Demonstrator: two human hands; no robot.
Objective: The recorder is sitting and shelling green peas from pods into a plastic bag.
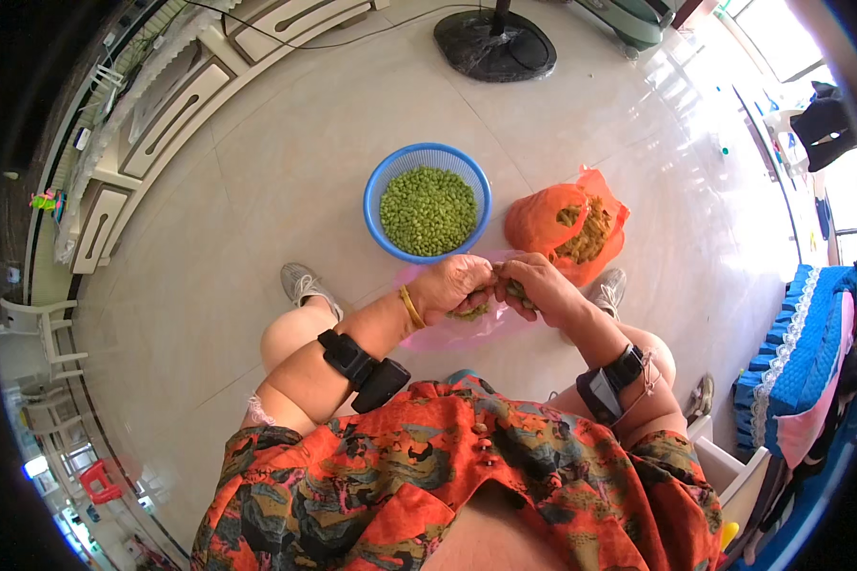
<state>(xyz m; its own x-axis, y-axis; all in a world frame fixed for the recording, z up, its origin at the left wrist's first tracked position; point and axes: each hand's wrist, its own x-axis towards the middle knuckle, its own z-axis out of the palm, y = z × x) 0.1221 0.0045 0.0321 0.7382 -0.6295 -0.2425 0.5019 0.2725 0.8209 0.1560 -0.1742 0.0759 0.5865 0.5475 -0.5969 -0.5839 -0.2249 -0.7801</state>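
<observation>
Above a pink translucent plastic bag [432,337], my left hand [455,287] and my right hand [540,287] meet fingertip to fingertip. Green bean pods [517,291] show inside the curled fingers of my right hand. My left hand pinches a small piece at the meeting point, mostly covered by the fingers. More green pieces [470,312] show just beneath my left hand; whether they lie in the palm or the bag is unclear. Beyond my hands, a blue plastic basket [373,227] holds shelled green beans [428,211]. An orange plastic bag [535,218] right of it holds yellow-brown pods [587,232].
My shoes [307,284] flank the pink bag. A black stand base [496,46] rests on the tiled floor [271,185] ahead, with a cable running left. Drawer cabinets [175,118] line the left side. Blue quilted fabric [803,342] hangs at right, near an open white drawer [732,464].
</observation>
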